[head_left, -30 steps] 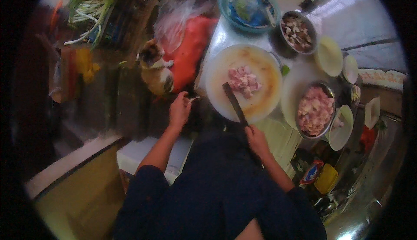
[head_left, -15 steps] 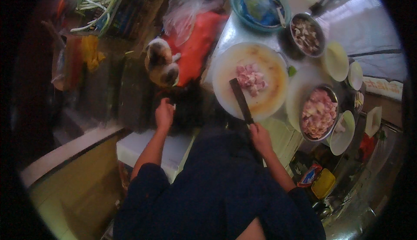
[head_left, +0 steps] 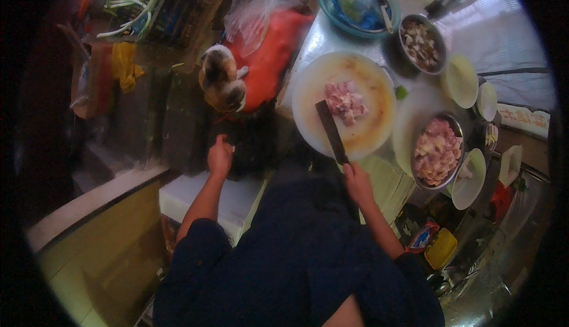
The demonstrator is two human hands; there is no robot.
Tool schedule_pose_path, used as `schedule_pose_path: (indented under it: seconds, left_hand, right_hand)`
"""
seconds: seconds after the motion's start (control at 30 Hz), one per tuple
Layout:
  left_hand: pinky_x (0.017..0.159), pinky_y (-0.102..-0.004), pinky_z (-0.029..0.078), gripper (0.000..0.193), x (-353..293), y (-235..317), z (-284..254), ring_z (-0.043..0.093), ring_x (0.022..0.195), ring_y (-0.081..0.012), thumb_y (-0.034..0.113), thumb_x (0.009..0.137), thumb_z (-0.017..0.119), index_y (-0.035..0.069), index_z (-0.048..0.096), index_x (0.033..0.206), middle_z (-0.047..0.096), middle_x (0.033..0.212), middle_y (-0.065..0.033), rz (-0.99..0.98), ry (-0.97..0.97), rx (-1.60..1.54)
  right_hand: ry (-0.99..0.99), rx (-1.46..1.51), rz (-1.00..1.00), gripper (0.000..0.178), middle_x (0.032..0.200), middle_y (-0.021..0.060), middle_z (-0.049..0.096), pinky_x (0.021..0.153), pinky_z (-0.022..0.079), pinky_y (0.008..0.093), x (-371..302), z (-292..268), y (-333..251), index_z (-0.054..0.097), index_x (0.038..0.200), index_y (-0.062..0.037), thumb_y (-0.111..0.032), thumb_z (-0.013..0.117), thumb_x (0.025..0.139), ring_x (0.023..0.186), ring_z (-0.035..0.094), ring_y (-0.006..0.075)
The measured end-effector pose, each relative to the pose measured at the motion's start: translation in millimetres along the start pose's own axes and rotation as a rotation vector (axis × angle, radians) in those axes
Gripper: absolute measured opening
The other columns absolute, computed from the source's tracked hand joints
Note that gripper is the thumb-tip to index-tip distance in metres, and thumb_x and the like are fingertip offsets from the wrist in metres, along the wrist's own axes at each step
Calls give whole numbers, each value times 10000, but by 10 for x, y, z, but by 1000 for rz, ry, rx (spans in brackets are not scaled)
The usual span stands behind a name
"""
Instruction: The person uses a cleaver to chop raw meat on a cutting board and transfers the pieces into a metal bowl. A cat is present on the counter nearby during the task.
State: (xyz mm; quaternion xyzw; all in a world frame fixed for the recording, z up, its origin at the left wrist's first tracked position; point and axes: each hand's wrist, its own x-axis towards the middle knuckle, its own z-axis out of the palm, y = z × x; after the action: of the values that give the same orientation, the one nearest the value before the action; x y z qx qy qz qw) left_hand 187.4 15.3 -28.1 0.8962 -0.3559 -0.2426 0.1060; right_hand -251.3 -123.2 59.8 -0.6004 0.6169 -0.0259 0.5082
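My right hand (head_left: 357,183) is wrapped round the handle of a cleaver (head_left: 332,130). Its dark blade lies over the near left part of a round cutting board (head_left: 308,90), with the tip beside a small heap of cut raw meat (head_left: 347,103). Left of the board, my left hand (head_left: 220,156) hangs over the dark floor with its fingers curled. A tiny white bit shows at those fingers; what it is I cannot make out. Beyond that hand, a white, brown and black cat (head_left: 223,78) sits at the edge of a red sheet or bag (head_left: 267,60).
Right of the board stands a metal bowl heaped with raw meat pieces (head_left: 437,152). Farther back are a pan of sliced food (head_left: 422,45) and a blue-green basin (head_left: 358,31). Pale bowls (head_left: 461,81) line the right side. Green onions (head_left: 133,1) lie at the far left.
The view has shifted slightly, and the cat's head and body have turned a little. Both hands keep nearly the same pose, the cleaver still in the right one.
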Motion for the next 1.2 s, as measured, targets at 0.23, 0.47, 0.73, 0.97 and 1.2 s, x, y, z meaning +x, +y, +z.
schedule_pose_path:
  seconds: [0.23, 0.47, 0.73, 0.97, 1.2]
  left_hand:
    - [839, -532, 539, 387, 24, -80, 12, 712, 975, -443, 167, 936, 612, 114, 635, 1319, 752, 1017, -233, -47, -24, 98]
    - [846, -532, 553, 395, -1, -108, -27, 724, 991, -418, 158, 928, 635, 147, 639, 1322, 766, 1034, -197, -35, -38, 96]
    - [813, -511, 558, 386, 136, -145, -240, 736, 915, -363, 111, 921, 638, 131, 629, 1306, 768, 963, -138, -82, 59, 263]
    - [810, -485, 562, 324, 236, 408, -462, 731, 914, -379, 141, 967, 649, 100, 637, 1288, 764, 992, -153, 99, 111, 31]
    - [819, -438, 562, 355, 452, 1590, -292, 738, 894, -346, 98, 954, 708, 62, 642, 1301, 753, 1000, -166, 411, 20, -191]
  right_hand:
    - [-16, 32, 46, 433, 842, 249, 654, 725, 486, 495, 5, 9, 0, 629, 1033, 2, -413, 511, 1074, 804, 649, 456]
    - [14, 10, 8, 409, 816, 229, 680, 712, 498, 493, -10, -3, -55, 634, 989, 5, -388, 559, 1076, 786, 661, 458]
    - [22, 53, -17, 401, 847, 256, 678, 729, 500, 498, -6, 35, 14, 656, 1054, 3, -385, 560, 1076, 836, 669, 480]
    - [12, 45, 54, 408, 951, 275, 711, 800, 520, 534, 5, 87, 80, 668, 1110, -6, -401, 577, 1058, 930, 676, 505]
    - [-13, 25, 56, 421, 1034, 282, 725, 881, 527, 554, -37, 63, 31, 677, 1164, -26, -419, 582, 1044, 998, 676, 510]
